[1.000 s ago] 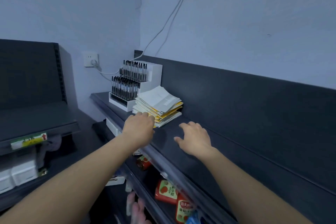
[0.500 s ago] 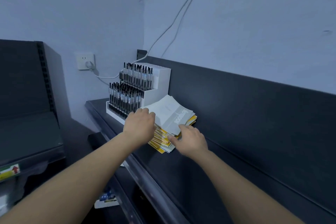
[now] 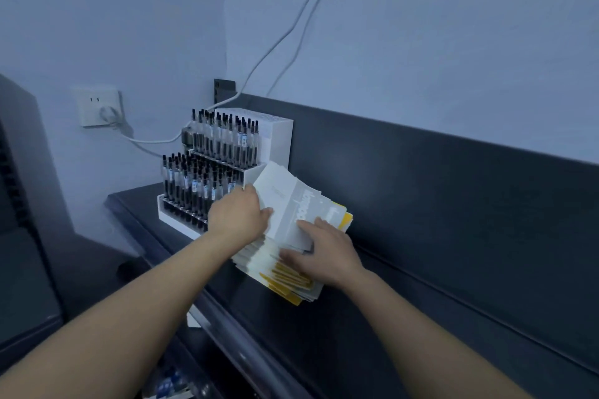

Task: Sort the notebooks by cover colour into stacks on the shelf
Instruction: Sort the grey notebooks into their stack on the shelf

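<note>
A stack of notebooks (image 3: 287, 280) with yellow and white covers lies on the dark shelf (image 3: 363, 327), right beside a pen display. Its top grey-white notebook (image 3: 283, 204) is tilted up off the pile. My left hand (image 3: 238, 219) grips that notebook's left edge, thumb on the cover. My right hand (image 3: 325, 257) pinches its near corner, index finger on top and thumb beneath, lying along the stack. The lower covers are mostly hidden; only their fanned edges show.
A white tiered pen display (image 3: 214, 172) full of black pens stands at the shelf's left end, touching the stack. The dark back panel (image 3: 453, 204) runs behind. A wall socket (image 3: 99, 107) with a cable is on the left. A lower shelf rail (image 3: 233, 343) juts out below.
Both hands have closed in from the shelf front onto the stack. The top grey notebook has been raised and tilted. The camera has moved closer.
</note>
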### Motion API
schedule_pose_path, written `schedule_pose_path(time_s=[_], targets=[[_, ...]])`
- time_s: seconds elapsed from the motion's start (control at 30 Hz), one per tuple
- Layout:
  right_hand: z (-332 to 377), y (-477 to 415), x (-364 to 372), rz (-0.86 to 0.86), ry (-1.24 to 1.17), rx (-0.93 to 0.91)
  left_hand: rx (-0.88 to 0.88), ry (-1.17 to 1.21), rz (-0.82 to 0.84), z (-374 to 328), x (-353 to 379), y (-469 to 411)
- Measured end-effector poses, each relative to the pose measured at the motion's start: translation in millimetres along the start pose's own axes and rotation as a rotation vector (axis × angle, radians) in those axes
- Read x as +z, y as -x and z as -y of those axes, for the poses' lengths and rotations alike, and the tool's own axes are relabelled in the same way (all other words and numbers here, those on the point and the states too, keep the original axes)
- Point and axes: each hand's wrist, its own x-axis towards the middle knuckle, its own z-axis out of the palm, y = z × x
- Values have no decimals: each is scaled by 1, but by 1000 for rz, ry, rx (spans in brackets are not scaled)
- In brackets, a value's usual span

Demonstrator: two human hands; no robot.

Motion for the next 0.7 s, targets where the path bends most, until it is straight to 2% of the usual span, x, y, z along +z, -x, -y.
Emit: schedule_pose_path(time_s=[0.13, 0.23, 0.3, 0.53, 0.7], targets=[[3, 3, -4, -5, -112, -26, -22, 73, -74, 10, -1, -4], [4, 5, 1, -135, -8, 67, -23, 110, -73, 10, -1, -3], [7, 5, 4, -158, 25, 116, -20, 126, -65, 7, 0, -1], [3, 9, 2, -98, -209, -6, -46, 162, -109, 6, -1, 7], [0, 14, -7, -249, -243, -64, -79, 223, -141, 9, -8, 10]])
